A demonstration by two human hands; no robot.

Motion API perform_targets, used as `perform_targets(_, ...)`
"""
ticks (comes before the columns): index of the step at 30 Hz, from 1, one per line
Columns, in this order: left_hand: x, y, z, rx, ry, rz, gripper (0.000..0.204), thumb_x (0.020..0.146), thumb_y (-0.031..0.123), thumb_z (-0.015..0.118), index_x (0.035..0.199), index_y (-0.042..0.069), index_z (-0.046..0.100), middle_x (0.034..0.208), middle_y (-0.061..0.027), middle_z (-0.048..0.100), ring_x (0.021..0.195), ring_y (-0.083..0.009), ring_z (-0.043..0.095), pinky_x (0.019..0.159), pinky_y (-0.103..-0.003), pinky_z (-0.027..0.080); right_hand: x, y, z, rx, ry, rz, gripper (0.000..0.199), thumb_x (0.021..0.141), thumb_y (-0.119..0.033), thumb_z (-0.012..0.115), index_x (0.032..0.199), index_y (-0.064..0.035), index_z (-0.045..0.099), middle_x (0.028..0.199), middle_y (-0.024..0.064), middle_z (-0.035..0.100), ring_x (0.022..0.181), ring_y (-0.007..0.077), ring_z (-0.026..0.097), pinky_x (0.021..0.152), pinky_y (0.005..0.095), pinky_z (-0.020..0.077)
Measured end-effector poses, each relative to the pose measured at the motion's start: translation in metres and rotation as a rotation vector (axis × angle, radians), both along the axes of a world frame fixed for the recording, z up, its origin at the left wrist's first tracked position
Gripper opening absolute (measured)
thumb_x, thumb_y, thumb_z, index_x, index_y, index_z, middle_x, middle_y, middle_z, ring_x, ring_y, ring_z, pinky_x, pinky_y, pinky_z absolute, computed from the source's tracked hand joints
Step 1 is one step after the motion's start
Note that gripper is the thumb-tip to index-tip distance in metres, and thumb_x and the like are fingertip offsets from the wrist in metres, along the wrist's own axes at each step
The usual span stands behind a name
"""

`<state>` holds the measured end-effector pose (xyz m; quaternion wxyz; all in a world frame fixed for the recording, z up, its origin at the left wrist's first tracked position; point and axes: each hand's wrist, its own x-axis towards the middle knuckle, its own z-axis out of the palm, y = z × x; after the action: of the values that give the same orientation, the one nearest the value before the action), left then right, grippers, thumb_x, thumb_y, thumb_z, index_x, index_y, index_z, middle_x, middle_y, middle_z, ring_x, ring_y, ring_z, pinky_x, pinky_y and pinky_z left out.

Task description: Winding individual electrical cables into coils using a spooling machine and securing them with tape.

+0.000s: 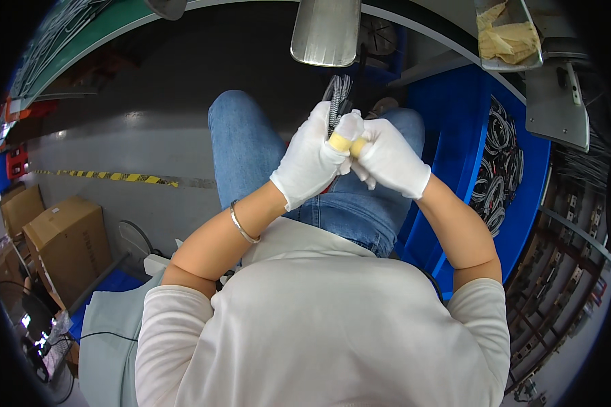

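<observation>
In front of my lap, my left hand [309, 163] is closed around a coiled bundle of grey braided cable [337, 91]. The loops stick up past the fingers, and a dark piece shows beside them. My right hand [394, 156] meets the left one at the lower end of the bundle, with its fingers curled together. What those fingers pinch is hidden. Both hands wear white gloves, with a yellow band around each thumb.
At my right stands a blue bin [448, 176] with several coiled cables [499, 169] inside. A metal chute [327, 34] hangs ahead of my hands. A metal tray with yellowish cloth [509, 37] is at the far right. Cardboard boxes [71, 237] stand at left.
</observation>
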<state>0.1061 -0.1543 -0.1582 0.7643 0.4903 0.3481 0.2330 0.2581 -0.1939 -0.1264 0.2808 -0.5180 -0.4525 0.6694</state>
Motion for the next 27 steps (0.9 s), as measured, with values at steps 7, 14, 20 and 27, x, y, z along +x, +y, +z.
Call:
perform_targets(7,0.002,0.008,-0.005,-0.01,0.165,-0.033,0.065,0.09,0.06,0.047,0.103,-0.004,0.052,0.076,-0.0084,0.058,0.056,-0.011,0.053,0.055,-0.024,0.045,0.0,0.002,-0.006,0.759,-1.089,0.359,0.02,0.086,-0.022,0.06,0.08,-0.0028,0.063,0.061,0.0086,0.059,0.058,0.019,0.062,0.053,0.0294,0.0489)
perform_targets(14,-0.013,0.024,0.014,-0.385,-0.108,0.055,0.068,0.094,0.059,0.039,0.106,-0.005,0.057,0.073,-0.0054,0.058,0.048,-0.009,0.05,0.045,-0.021,0.043,0.003,0.002,0.007,0.431,-0.488,-0.005,0.024,0.089,-0.026,0.06,0.09,-0.0021,0.062,0.069,0.0069,0.058,0.062,0.0121,0.058,0.06,0.0281,0.0483)
perform_targets(20,-0.013,0.019,0.015,-0.397,-0.226,0.094,0.066,0.095,0.057,0.036,0.105,-0.004,0.059,0.069,-0.0037,0.056,0.042,-0.008,0.046,0.041,-0.021,0.041,0.009,0.001,0.011,0.132,-0.242,-0.318,0.018,0.087,-0.019,0.063,0.093,-0.0025,0.063,0.075,0.0081,0.061,0.071,0.0178,0.061,0.069,0.0305,0.0504)
perform_targets(27,-0.029,0.043,0.042,-0.294,-0.016,-0.344,0.048,0.095,0.045,0.049,0.096,-0.002,0.061,0.063,0.0003,0.052,0.046,-0.0099,0.045,0.045,-0.023,0.039,0.008,0.03,0.011,1.239,-1.06,-0.188,0.025,0.071,-0.006,0.074,0.092,-0.0031,0.061,0.075,0.0096,0.061,0.069,0.0255,0.062,0.066,0.0312,0.0515)
